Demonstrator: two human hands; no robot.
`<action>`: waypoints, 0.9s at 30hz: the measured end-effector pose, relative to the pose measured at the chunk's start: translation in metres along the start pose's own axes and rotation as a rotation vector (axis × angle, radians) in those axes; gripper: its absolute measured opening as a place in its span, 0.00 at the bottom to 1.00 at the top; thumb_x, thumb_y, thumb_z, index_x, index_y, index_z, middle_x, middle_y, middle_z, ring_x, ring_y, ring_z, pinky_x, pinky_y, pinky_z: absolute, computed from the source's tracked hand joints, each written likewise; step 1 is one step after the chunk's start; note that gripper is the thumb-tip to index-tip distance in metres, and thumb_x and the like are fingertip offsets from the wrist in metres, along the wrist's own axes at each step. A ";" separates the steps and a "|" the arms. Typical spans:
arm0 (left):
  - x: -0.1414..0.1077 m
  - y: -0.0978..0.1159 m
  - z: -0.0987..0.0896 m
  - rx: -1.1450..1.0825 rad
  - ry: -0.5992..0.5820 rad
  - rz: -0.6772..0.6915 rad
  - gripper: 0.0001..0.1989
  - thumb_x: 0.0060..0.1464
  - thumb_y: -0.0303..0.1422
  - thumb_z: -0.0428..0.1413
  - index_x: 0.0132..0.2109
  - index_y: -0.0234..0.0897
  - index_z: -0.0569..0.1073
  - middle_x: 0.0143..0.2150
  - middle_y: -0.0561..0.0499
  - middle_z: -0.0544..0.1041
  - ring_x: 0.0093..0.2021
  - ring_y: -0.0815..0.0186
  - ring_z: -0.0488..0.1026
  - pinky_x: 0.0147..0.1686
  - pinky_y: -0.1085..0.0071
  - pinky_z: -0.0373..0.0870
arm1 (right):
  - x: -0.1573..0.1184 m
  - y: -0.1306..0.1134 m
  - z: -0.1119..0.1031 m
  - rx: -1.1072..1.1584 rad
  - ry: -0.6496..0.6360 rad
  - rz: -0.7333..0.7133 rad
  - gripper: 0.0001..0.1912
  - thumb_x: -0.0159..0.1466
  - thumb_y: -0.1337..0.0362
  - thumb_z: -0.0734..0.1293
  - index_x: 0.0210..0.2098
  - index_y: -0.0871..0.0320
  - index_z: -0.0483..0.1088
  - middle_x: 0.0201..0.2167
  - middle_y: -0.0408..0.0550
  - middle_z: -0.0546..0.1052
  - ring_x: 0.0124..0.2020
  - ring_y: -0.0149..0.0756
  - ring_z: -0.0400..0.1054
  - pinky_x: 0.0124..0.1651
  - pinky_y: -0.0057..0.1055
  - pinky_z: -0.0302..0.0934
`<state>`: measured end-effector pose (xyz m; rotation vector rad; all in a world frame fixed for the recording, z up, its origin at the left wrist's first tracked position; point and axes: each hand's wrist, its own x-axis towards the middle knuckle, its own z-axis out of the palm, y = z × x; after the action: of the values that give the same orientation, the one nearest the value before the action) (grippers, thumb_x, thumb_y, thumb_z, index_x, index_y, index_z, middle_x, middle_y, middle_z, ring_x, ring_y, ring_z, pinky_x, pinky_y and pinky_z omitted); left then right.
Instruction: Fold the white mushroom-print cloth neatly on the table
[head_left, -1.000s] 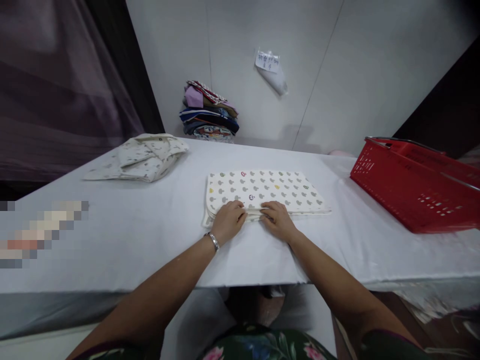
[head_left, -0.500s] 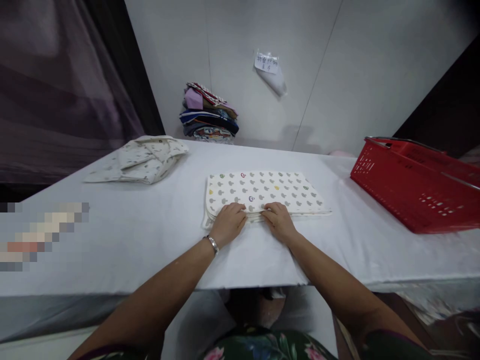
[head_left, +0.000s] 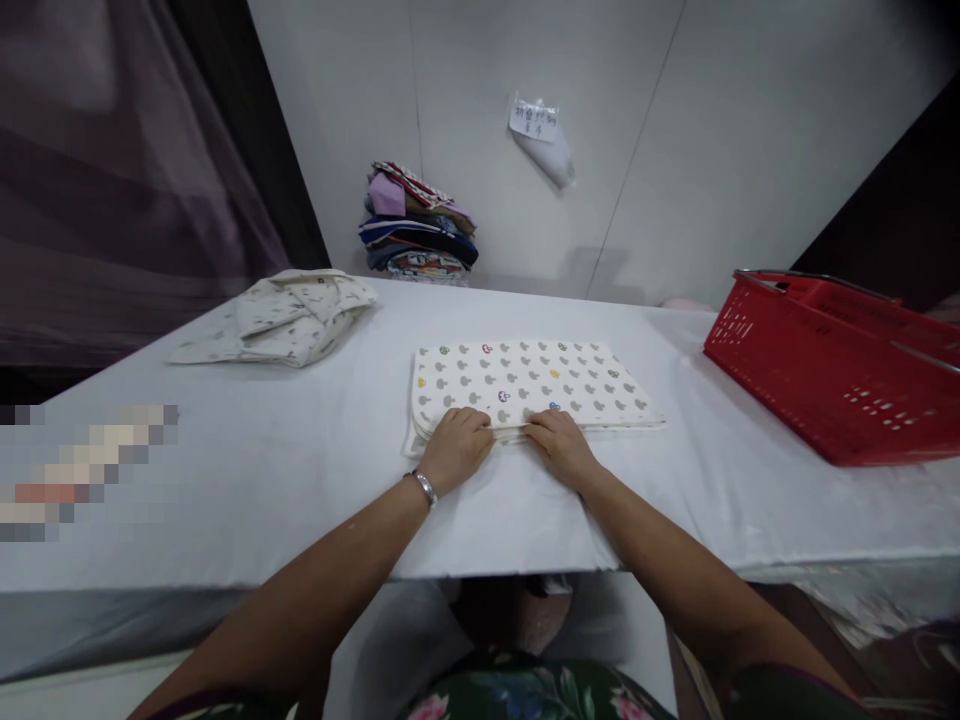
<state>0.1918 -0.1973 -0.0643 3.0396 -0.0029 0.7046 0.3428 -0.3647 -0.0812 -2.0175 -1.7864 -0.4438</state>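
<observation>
A folded white cloth with grey and a few coloured mushroom-like prints lies flat on the table in front of me. Its layered near edge faces me. My left hand grips that edge left of the middle, fingers curled on top and the thumb hidden. A short way to the right, my right hand pinches the same edge in a similar way. A gap separates the two hands, and layers of the cloth show between them.
The table wears a white cover. At the back left lies a loosely folded patterned cloth. Stacked folded fabrics stand by the wall behind the table. A red plastic basket occupies the right side. Some blurred-out item is at the left.
Both hands stay at the cloth's near edge. The right fingers have shifted slightly, and a blue print now shows beside them. The view has moved a little.
</observation>
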 end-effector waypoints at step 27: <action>0.002 -0.004 0.002 -0.098 -0.113 -0.101 0.09 0.59 0.35 0.46 0.39 0.39 0.70 0.37 0.50 0.73 0.39 0.63 0.67 0.38 0.65 0.62 | 0.002 -0.001 -0.001 0.022 -0.030 0.064 0.13 0.65 0.68 0.59 0.47 0.52 0.70 0.45 0.49 0.73 0.46 0.38 0.61 0.47 0.38 0.55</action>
<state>0.1949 -0.1934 -0.0656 2.9568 0.1096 0.5095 0.3418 -0.3628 -0.0793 -2.0696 -1.7311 -0.3748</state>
